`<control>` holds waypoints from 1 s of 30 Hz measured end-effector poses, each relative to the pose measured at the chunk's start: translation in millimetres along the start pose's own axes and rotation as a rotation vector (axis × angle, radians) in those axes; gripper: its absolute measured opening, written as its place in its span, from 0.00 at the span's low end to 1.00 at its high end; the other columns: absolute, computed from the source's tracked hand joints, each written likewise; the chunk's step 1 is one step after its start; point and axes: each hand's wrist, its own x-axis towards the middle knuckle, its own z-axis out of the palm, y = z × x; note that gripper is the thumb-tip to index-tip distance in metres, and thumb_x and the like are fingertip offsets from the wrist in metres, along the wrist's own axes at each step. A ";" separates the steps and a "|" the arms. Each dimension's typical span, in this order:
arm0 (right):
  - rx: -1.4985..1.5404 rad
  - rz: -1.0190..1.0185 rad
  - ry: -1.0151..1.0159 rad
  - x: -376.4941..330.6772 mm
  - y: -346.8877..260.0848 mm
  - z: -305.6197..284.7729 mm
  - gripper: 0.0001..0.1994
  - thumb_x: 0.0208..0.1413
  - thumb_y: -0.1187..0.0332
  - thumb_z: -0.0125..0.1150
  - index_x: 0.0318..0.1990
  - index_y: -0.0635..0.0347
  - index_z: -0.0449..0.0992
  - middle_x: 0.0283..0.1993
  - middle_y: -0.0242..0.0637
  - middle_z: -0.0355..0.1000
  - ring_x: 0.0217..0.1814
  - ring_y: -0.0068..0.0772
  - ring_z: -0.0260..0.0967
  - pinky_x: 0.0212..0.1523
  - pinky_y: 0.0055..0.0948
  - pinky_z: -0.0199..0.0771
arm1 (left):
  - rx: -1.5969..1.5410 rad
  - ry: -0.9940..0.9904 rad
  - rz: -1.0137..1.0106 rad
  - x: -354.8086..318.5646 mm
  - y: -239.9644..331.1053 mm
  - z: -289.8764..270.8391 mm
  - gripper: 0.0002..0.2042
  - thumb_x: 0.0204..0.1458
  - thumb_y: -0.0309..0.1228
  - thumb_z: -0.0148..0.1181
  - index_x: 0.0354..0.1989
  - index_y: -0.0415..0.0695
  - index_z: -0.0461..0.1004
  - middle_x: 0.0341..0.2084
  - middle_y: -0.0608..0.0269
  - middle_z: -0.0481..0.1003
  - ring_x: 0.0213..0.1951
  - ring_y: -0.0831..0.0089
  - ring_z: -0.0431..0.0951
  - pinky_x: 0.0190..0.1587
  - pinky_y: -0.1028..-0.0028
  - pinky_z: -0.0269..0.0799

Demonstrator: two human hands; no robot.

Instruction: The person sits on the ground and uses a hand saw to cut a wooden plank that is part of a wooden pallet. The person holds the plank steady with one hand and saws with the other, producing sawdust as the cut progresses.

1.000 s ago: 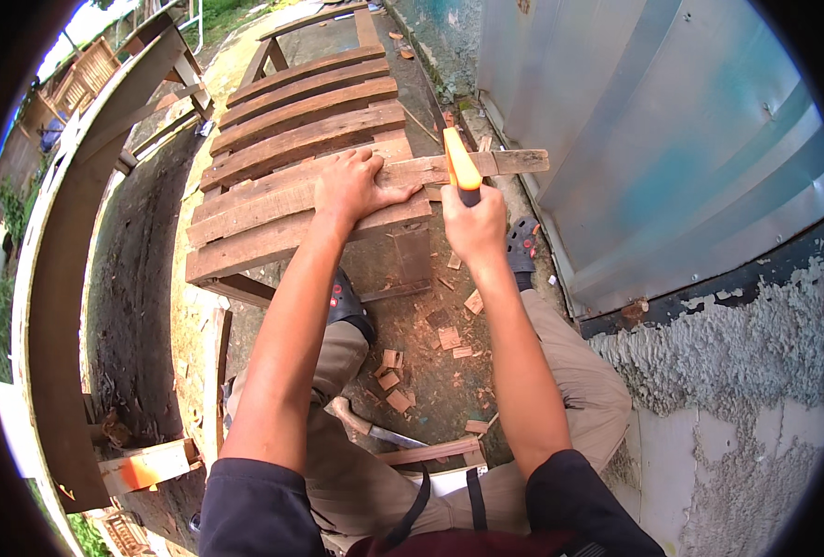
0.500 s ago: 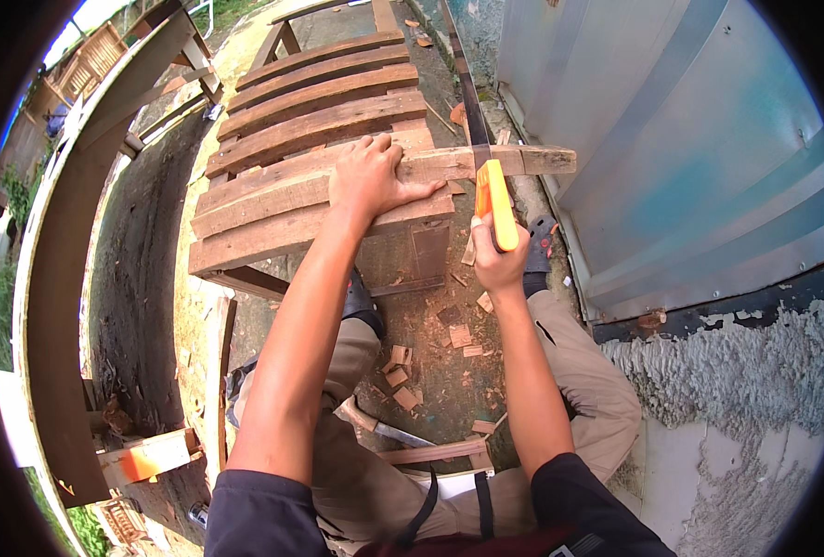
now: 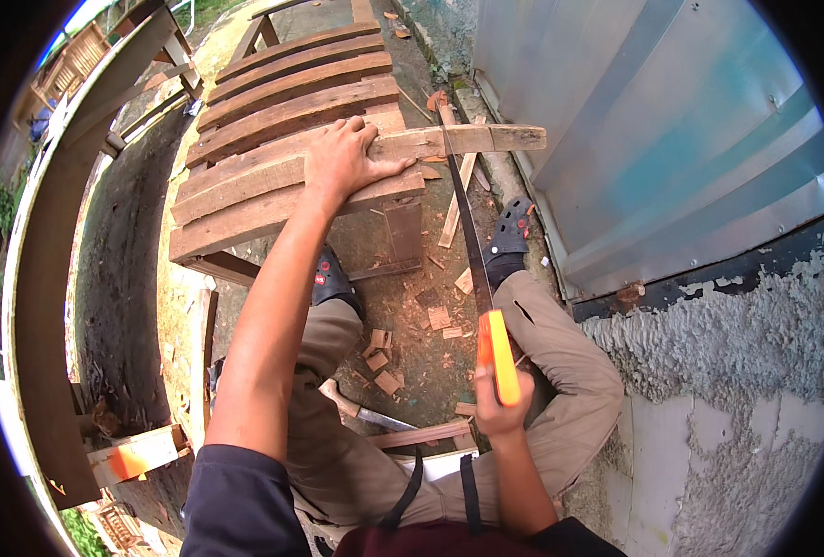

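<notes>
While the board (image 3: 495, 138) is pressed down by the left hand (image 3: 342, 160), the saw (image 3: 469, 227) is held across it by the right hand (image 3: 503, 410). The board is laid left to right over the slatted bench (image 3: 286, 119), and its right end is left unsupported past the bench's edge, pointed toward the metal wall (image 3: 653, 139). The saw's long axis is set nearly square to the board's: from the handle (image 3: 499, 357), which is held low beside the right leg (image 3: 574, 348), the blade is directed forward and slightly left, and the board is met by it just right of the left thumb, clear of the bench. The board is thus placed ahead of the right grip and well apart from it, with the blade's length between, whereas it is touched directly by the left hand, the nearer of the two. The handle is clamped in the curled fingers of the right hand; the left is spread, its thumb parted from the fingers. Whether the board is already notched by the blade cannot be made out well at that thin, dark crossing. Beneath, offcuts (image 3: 387, 382) are strewn over the ground (image 3: 418, 351).
</notes>
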 end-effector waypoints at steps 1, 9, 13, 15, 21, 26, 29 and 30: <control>-0.061 -0.106 0.010 -14.8 3.0 -8.8 0.07 0.53 0.76 0.61 0.25 0.65 0.73 0.15 0.40 0.65 0.13 0.40 0.67 0.19 0.36 0.64 | -0.029 -0.009 -0.010 -0.6 2.4 -1.6 0.37 0.43 0.68 0.66 0.44 0.43 0.84 0.45 0.58 0.80 0.49 0.59 0.81 0.51 0.62 0.77; 0.162 0.123 0.004 101.6 -5.6 31.7 0.14 0.58 0.71 0.62 0.22 0.67 0.71 0.15 0.34 0.64 0.19 0.22 0.61 0.22 0.33 0.59 | -0.103 0.052 -0.011 -3.4 5.2 2.3 0.38 0.43 0.70 0.65 0.44 0.43 0.86 0.46 0.58 0.82 0.49 0.58 0.82 0.50 0.62 0.79; 0.109 -0.036 0.075 214.2 -24.9 76.9 0.15 0.59 0.66 0.62 0.22 0.66 0.73 0.16 0.26 0.66 0.18 0.18 0.61 0.21 0.30 0.59 | -0.101 -0.020 -0.049 1.3 16.2 -6.0 0.39 0.43 0.70 0.65 0.45 0.43 0.85 0.47 0.56 0.82 0.50 0.57 0.82 0.50 0.61 0.79; 0.104 -0.029 0.062 219.3 -32.1 79.5 0.15 0.58 0.66 0.62 0.23 0.67 0.74 0.17 0.33 0.68 0.19 0.24 0.66 0.23 0.34 0.63 | -0.070 -0.035 -0.061 6.1 11.9 -11.1 0.39 0.43 0.70 0.65 0.45 0.43 0.85 0.47 0.56 0.82 0.50 0.57 0.82 0.51 0.61 0.79; 0.074 0.017 0.015 93.7 0.7 35.1 0.13 0.57 0.69 0.63 0.23 0.67 0.73 0.15 0.42 0.67 0.19 0.36 0.68 0.24 0.38 0.64 | -0.123 -0.016 -0.047 -1.1 -0.4 -2.7 0.36 0.43 0.66 0.68 0.45 0.43 0.85 0.49 0.55 0.82 0.51 0.56 0.81 0.57 0.60 0.76; -0.116 -0.125 -0.062 -23.3 -7.2 -22.3 0.05 0.52 0.76 0.61 0.25 0.65 0.74 0.15 0.40 0.65 0.13 0.39 0.67 0.19 0.35 0.65 | -0.044 0.032 -0.040 -3.2 3.5 1.3 0.37 0.43 0.68 0.67 0.45 0.43 0.85 0.48 0.55 0.82 0.50 0.56 0.82 0.54 0.61 0.77; 0.036 0.060 -0.040 -15.9 -16.4 -15.6 0.08 0.55 0.75 0.60 0.24 0.66 0.73 0.16 0.36 0.66 0.16 0.31 0.67 0.20 0.32 0.64 | -0.031 0.049 -0.039 -5.1 4.1 4.8 0.38 0.42 0.69 0.67 0.43 0.43 0.86 0.44 0.56 0.83 0.48 0.57 0.83 0.51 0.62 0.78; 0.111 0.109 -0.006 10.1 -19.0 -4.5 0.09 0.56 0.75 0.60 0.23 0.66 0.73 0.16 0.33 0.65 0.16 0.27 0.66 0.21 0.31 0.63 | -0.029 0.045 -0.038 -6.3 4.3 6.0 0.37 0.41 0.69 0.67 0.42 0.43 0.86 0.43 0.57 0.83 0.47 0.58 0.83 0.51 0.63 0.79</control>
